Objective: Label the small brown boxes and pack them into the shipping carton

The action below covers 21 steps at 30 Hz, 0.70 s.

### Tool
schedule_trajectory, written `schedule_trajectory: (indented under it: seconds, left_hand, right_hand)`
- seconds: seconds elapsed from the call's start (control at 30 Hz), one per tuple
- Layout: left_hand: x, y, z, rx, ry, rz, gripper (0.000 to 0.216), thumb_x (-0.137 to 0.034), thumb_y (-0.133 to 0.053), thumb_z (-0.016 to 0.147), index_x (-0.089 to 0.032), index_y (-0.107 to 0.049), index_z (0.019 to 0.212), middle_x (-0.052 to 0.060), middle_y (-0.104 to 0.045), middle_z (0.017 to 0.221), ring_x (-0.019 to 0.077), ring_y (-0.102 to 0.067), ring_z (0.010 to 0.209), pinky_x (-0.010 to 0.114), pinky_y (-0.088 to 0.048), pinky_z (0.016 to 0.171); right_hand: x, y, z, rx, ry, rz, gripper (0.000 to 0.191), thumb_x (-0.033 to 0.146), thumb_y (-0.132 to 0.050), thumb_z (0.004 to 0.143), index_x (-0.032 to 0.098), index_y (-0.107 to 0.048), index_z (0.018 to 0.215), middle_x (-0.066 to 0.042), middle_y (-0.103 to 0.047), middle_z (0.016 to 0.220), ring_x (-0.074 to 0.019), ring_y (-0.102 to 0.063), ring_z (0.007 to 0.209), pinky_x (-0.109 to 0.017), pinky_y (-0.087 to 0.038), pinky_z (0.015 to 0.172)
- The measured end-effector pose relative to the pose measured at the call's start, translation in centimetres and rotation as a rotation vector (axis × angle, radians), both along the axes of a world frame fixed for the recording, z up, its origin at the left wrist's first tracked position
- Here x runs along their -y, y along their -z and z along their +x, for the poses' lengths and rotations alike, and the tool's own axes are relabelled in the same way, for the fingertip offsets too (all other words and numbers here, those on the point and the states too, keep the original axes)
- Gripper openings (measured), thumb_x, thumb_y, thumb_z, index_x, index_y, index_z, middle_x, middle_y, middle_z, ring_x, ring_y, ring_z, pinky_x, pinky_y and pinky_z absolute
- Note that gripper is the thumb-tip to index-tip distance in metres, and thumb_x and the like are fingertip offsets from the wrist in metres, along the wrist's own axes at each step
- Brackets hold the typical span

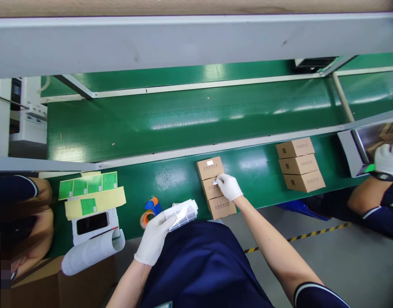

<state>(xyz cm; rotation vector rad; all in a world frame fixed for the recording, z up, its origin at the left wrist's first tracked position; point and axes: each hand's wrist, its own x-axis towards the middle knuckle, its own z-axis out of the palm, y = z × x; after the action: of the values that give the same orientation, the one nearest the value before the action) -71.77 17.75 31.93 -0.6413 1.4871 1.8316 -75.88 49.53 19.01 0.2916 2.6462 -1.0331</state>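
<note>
White gloves cover both of my hands. My left hand (pixel 155 235) is closed around a roll of white labels (pixel 186 212), held near the table's front edge. Three small cardboard boxes stand in a row in front of me. The farthest box (pixel 210 171) bears a white label (pixel 209 163) on its top. My right hand (pixel 229 186) pinches a small white label (pixel 215 182) at the middle box (pixel 210 191); whether it is fully stuck down I cannot tell. No label shows on the nearest box (pixel 221 207), only printing.
Left of my left hand lies a tape dispenser (pixel 153 206). Farther left are green label sheets (pixel 93 184), a white device (pixel 95 223) and curled paper (pixel 92 254). More boxes (pixel 301 164) stand at right. A co-worker's gloved hand (pixel 388 160) is far right; a metal rail (pixel 183 154) crosses behind.
</note>
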Motion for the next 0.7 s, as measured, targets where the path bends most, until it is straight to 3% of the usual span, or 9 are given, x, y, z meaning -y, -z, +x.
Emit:
schedule_trajectory:
  seconds: [0.2,0.33,0.4,0.47,0.53,0.63,0.7]
  left_hand:
    - [0.6,1.3,0.7,-0.011,-0.001,-0.054,0.045,-0.037,-0.078,0.086,-0.017,-0.075,0.127,0.013,-0.071,0.136,0.0348,-0.063,0.131,0.047,-0.046,0.117]
    - [0.8,1.1,0.8,-0.052,0.041,-0.087,0.044,-0.038,-0.078,0.086,-0.017,-0.076,0.125,0.012,-0.072,0.133,0.0337,-0.065,0.128,0.045,-0.048,0.116]
    - [0.7,0.6,0.7,-0.098,0.076,-0.108,0.044,-0.040,-0.076,0.087,-0.017,-0.076,0.125,0.012,-0.072,0.134,0.0330,-0.065,0.129,0.045,-0.049,0.115]
    - [0.4,-0.2,0.7,-0.169,0.127,-0.148,0.043,-0.040,-0.074,0.088,-0.018,-0.075,0.124,0.011,-0.073,0.133,0.0324,-0.065,0.128,0.045,-0.049,0.114]
    - [-0.1,-1.2,0.8,-0.269,0.191,-0.196,0.041,-0.039,-0.073,0.089,-0.018,-0.075,0.125,0.010,-0.073,0.132,0.0316,-0.066,0.126,0.046,-0.049,0.114]
    - [-1.4,-2.7,1.4,-0.426,0.258,-0.265,0.047,-0.036,-0.071,0.090,-0.020,-0.070,0.134,0.010,-0.071,0.137,0.0295,-0.065,0.126,0.043,-0.048,0.114]
    - [-2.1,-3.5,2.1,-0.480,0.273,-0.340,0.056,-0.037,-0.070,0.090,-0.020,-0.062,0.144,0.008,-0.073,0.131,0.0267,-0.069,0.117,0.040,-0.052,0.107]
  right_hand:
    - [2.1,-0.8,-0.5,0.109,0.040,0.168,0.011,0.029,-0.054,0.095,0.021,-0.060,0.092,-0.008,-0.069,0.093,-0.0225,-0.065,0.084,-0.030,-0.044,0.076]
    - [0.1,-2.3,-0.9,0.321,0.242,0.313,0.044,0.052,-0.070,0.085,0.019,-0.058,0.112,-0.012,-0.071,0.098,-0.0282,-0.069,0.088,-0.035,-0.048,0.077]
    - [-1.4,-3.7,-0.1,0.329,0.328,0.308,0.040,0.048,-0.069,0.086,0.018,-0.060,0.109,-0.013,-0.072,0.098,-0.0287,-0.069,0.091,-0.036,-0.049,0.078]
    - [-1.8,-5.7,1.5,0.239,0.315,0.151,0.024,0.042,-0.061,0.091,0.019,-0.064,0.098,-0.009,-0.072,0.092,-0.0255,-0.068,0.088,-0.035,-0.050,0.079]
    - [-0.6,-8.1,3.6,0.094,0.215,-0.150,0.022,0.040,-0.056,0.093,0.020,-0.067,0.095,-0.006,-0.073,0.094,-0.0225,-0.068,0.089,-0.034,-0.052,0.083]
    - [3.1,-11.7,6.4,-0.049,-0.003,-0.543,0.039,0.040,-0.068,0.087,0.023,-0.068,0.122,-0.006,-0.069,0.126,-0.0231,-0.066,0.112,-0.035,-0.052,0.098]
    - [5.3,-13.6,7.5,-0.024,-0.072,-0.674,0.054,0.037,-0.073,0.085,0.026,-0.061,0.137,-0.006,-0.067,0.132,-0.0229,-0.065,0.116,-0.036,-0.051,0.101]
